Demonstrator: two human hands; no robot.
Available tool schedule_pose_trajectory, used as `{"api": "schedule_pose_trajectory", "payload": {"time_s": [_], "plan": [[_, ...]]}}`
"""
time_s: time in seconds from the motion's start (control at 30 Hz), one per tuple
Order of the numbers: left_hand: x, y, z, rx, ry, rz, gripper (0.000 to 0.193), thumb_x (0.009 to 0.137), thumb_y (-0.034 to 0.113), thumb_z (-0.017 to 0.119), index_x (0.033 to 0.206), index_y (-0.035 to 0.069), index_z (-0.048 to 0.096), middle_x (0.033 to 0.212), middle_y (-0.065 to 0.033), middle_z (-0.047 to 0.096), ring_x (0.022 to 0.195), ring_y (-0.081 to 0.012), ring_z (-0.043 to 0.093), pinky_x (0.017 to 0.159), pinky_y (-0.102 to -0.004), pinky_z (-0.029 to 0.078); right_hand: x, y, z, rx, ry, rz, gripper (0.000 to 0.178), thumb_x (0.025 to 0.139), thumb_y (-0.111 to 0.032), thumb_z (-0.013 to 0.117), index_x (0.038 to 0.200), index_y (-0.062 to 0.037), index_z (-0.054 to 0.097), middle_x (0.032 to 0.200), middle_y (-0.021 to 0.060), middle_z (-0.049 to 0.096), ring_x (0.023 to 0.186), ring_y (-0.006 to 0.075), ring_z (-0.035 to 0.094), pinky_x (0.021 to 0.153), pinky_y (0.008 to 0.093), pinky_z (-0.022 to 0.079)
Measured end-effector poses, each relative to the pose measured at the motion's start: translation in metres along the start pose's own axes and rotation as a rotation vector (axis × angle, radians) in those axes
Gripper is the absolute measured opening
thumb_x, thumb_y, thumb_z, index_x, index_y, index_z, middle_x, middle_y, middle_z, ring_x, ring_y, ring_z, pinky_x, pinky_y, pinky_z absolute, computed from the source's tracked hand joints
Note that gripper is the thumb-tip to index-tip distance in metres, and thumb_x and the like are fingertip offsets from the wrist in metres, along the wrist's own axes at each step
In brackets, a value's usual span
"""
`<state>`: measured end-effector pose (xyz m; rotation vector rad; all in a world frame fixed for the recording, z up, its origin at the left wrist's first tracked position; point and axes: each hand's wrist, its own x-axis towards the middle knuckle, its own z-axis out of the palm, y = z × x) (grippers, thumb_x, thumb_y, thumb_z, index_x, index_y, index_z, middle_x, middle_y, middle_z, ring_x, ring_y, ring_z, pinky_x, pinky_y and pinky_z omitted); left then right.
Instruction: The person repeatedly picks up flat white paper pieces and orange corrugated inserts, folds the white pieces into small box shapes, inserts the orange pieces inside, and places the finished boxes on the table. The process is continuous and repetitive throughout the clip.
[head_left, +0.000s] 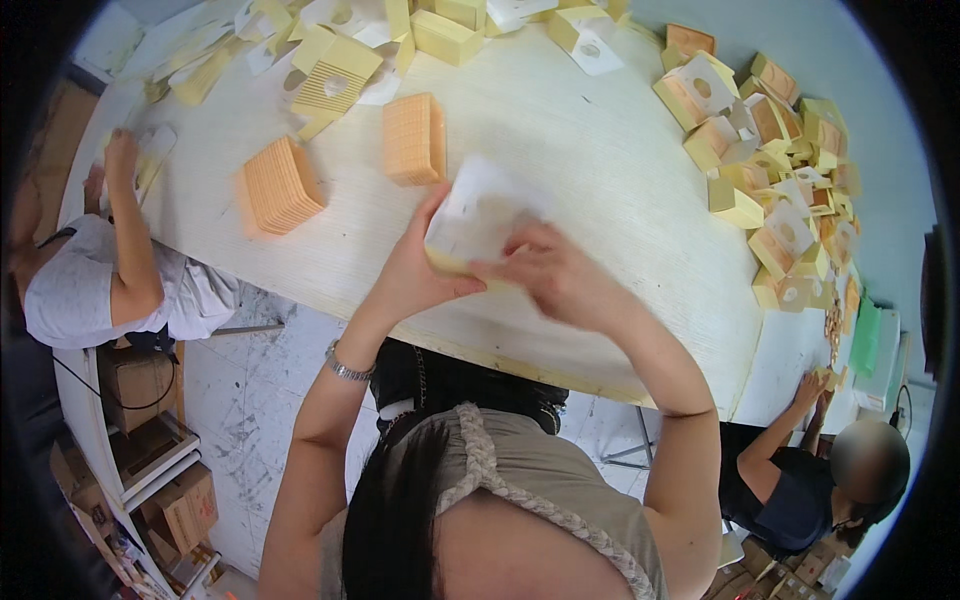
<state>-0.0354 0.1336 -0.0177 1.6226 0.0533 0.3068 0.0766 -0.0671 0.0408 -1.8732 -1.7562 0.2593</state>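
My left hand [413, 262] grips a small yellow carton [478, 212], its white inner face turned up and smeared by motion. The fingers wrap its left side, with the thumb along the near edge. My right hand [556, 272] is at the carton's right near corner, its fingers bent and blurred; whether they pinch the card is unclear. Just beyond my left hand stands a stack of nested orange trays [408, 140] with ridged sides. A second stack of orange trays [282, 188] leans on the table farther left.
Flat and part-folded yellow cartons [335, 75] with round cutouts cover the table's far left edge. A heap of filled-looking yellow cartons [785, 225] lies at the right. One person [100, 270] works at the left, another [815, 480] at the lower right, beside a green bag [868, 340].
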Motion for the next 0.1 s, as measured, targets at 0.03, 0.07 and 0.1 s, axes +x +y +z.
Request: {"api": "schedule_pose_trajectory", "payload": {"time_s": [0.03,0.07,0.1], "plan": [[-0.003,0.013,-0.010,0.072,-0.090,-0.102,0.106,0.063,0.010,0.089,0.148,0.004,0.026,0.151,-0.0144,0.031,0.135,-0.0289,0.040,0.109,-0.0385,0.037,0.004,-0.002,0.004,0.199,0.027,0.041,0.052,0.069,0.007,0.064,0.116,-0.0135,0.069,0.097,0.0075,0.067,0.099,0.0278,0.058,0.094,0.0400,0.045],[-0.007,0.021,-0.020,0.148,-0.167,-0.203,0.110,0.060,0.011,0.090,0.149,0.005,0.025,0.153,-0.0143,0.028,0.137,-0.0290,0.038,0.111,-0.0387,0.035,0.012,0.000,0.004,0.399,0.049,0.069,0.049,0.069,0.004,0.064,0.115,-0.0129,0.070,0.098,0.0076,0.068,0.100,0.0280,0.059,0.096,0.0415,0.045],[-0.015,0.016,-0.022,0.226,-0.109,-0.196,0.121,0.060,0.009,0.090,0.153,0.012,0.012,0.158,-0.0129,0.020,0.144,-0.0301,0.026,0.114,-0.0395,0.030,0.015,0.000,0.004,0.400,0.046,0.063,0.049,0.069,0.004,0.064,0.115,-0.0129,0.070,0.098,0.0076,0.068,0.100,0.0280,0.059,0.096,0.0415,0.045]]}}
